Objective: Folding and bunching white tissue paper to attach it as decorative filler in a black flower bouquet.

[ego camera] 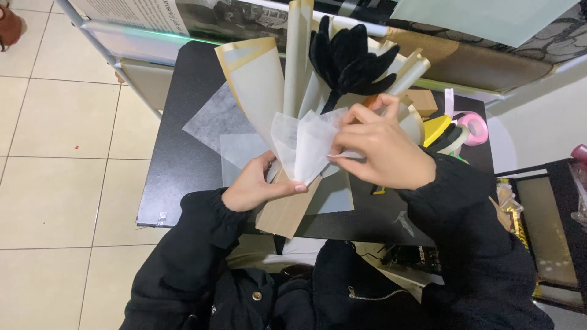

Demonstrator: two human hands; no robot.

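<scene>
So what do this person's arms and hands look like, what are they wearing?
Both hands, left hand and right hand, are bare, with no gloves. Both arms are in black padded jacket sleeves with gathered elastic cuffs. The jacket front shows a zip and a round snap button.

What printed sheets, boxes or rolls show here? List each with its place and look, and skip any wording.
Printed poster: top edge, behind the black table, flat, grey-white with dark picture panels.
Small cardboard box: behind the right hand, brown, square.
Pink ribbon roll: table's right end, round.
Yellow tape roll: beside the pink one, partly hidden.
Gold foil packet: right of the table, crinkled.
No screens in view.
</scene>
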